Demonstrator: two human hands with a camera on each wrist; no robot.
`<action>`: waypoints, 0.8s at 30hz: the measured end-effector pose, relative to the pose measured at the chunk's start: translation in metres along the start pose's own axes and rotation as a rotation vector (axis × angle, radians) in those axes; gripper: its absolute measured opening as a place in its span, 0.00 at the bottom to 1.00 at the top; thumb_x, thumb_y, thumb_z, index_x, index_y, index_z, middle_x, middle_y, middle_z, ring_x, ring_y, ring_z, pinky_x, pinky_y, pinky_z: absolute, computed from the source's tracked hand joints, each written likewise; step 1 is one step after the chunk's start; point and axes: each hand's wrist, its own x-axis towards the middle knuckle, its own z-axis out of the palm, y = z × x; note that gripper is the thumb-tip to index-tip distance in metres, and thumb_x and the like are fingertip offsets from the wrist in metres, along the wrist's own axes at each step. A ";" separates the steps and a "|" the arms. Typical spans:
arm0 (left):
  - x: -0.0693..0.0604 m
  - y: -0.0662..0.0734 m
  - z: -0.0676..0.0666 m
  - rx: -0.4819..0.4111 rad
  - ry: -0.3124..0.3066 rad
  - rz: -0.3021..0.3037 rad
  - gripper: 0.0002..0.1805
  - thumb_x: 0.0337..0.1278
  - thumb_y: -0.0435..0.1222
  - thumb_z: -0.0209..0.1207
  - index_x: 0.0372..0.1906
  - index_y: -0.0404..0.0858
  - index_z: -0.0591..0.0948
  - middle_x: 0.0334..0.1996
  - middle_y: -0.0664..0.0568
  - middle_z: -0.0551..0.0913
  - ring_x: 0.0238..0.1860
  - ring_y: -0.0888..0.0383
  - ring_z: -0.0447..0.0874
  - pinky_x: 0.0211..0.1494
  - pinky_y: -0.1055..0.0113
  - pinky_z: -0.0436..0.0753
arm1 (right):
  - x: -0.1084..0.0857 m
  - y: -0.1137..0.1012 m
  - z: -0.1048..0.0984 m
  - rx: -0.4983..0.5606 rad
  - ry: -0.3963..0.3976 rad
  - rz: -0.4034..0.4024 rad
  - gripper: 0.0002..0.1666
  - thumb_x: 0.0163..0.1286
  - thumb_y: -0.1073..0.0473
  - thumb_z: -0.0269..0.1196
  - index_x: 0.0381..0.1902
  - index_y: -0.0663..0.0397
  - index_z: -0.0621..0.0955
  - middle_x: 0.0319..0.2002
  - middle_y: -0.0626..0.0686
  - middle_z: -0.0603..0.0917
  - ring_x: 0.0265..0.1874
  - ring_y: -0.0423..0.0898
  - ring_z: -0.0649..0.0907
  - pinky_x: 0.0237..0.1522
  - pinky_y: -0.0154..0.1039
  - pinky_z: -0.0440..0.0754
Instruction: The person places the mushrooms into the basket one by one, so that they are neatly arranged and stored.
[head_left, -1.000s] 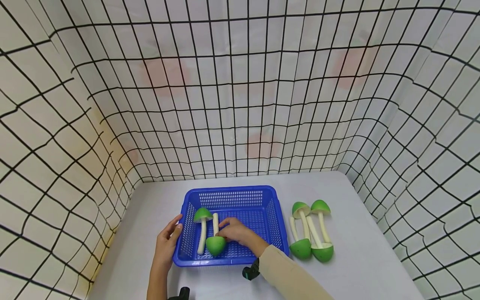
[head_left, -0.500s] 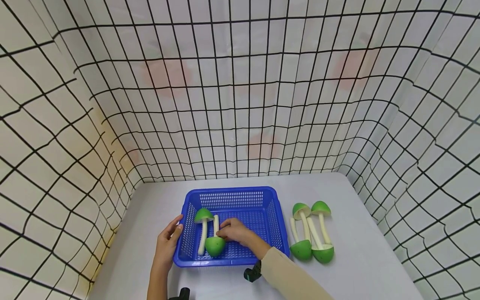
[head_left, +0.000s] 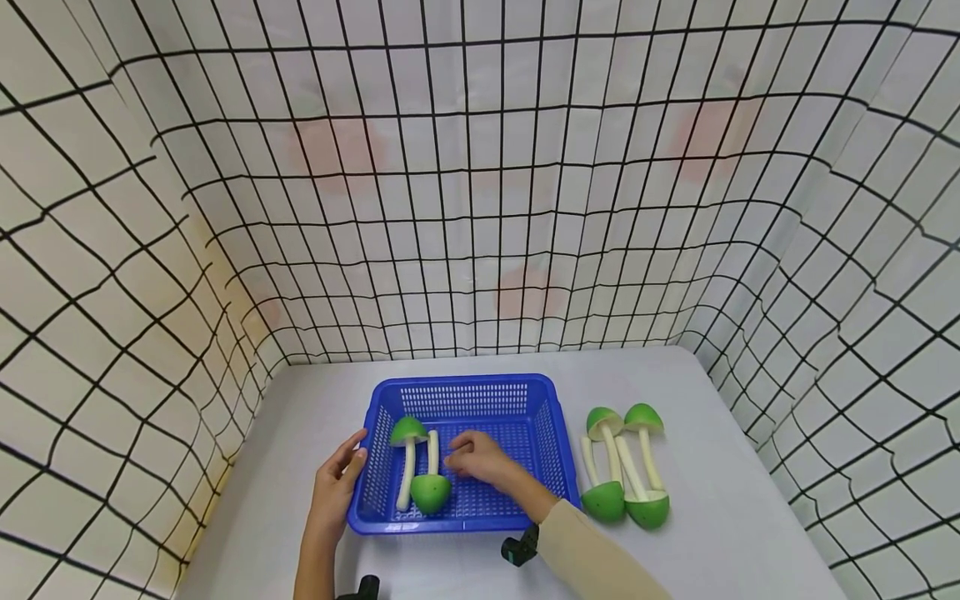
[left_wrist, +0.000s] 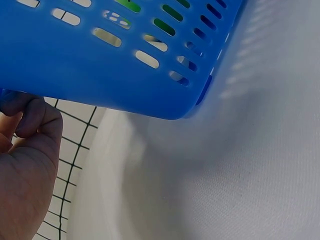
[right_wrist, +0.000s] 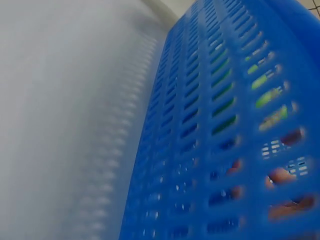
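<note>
A blue plastic basket (head_left: 465, 524) holds two toy mushrooms with green caps and white stems. The left mushroom (head_left: 407, 467) lies cap away from me; the one beside it (head_left: 431, 493) has its cap toward me. My left hand (head_left: 335, 487) grips the basket's left rim, and the left wrist view shows its fingers curled at the edge. Inside the basket, my right hand (head_left: 483, 462) hovers just right of the second mushroom's stem, apart from it, fingers loosely bent with nothing visible in them. Through the slots in the right wrist view, only bits of that hand show.
Several more green-capped mushrooms (head_left: 602, 502) lie side by side on the white table (head_left: 720, 500), right of the basket. A black wire grid (head_left: 465, 225) over pale cloth encloses the back and sides.
My right hand has let go of the second mushroom and drawn back slightly to the right. That mushroom stays lying in the basket. My left hand keeps its place on the rim.
</note>
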 end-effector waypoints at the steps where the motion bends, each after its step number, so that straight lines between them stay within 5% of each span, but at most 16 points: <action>1: 0.000 0.000 0.000 0.001 -0.001 0.001 0.28 0.73 0.55 0.58 0.73 0.53 0.75 0.65 0.40 0.76 0.52 0.48 0.84 0.50 0.63 0.89 | -0.001 0.001 -0.002 -0.010 0.006 -0.010 0.26 0.66 0.60 0.71 0.58 0.67 0.78 0.44 0.58 0.85 0.42 0.51 0.87 0.50 0.51 0.88; 13: 0.000 -0.002 -0.001 0.021 -0.008 0.006 0.28 0.74 0.52 0.57 0.74 0.52 0.74 0.64 0.40 0.77 0.53 0.49 0.84 0.50 0.63 0.89 | -0.010 0.006 -0.025 -0.177 0.085 -0.106 0.25 0.67 0.55 0.71 0.58 0.60 0.81 0.49 0.54 0.86 0.48 0.51 0.85 0.45 0.46 0.85; 24: 0.000 -0.001 -0.001 0.022 -0.011 -0.001 0.28 0.74 0.53 0.57 0.74 0.54 0.73 0.65 0.41 0.76 0.53 0.49 0.84 0.51 0.64 0.89 | -0.019 0.008 -0.048 -0.183 0.093 -0.177 0.26 0.68 0.55 0.70 0.59 0.61 0.80 0.53 0.61 0.85 0.48 0.53 0.87 0.45 0.46 0.87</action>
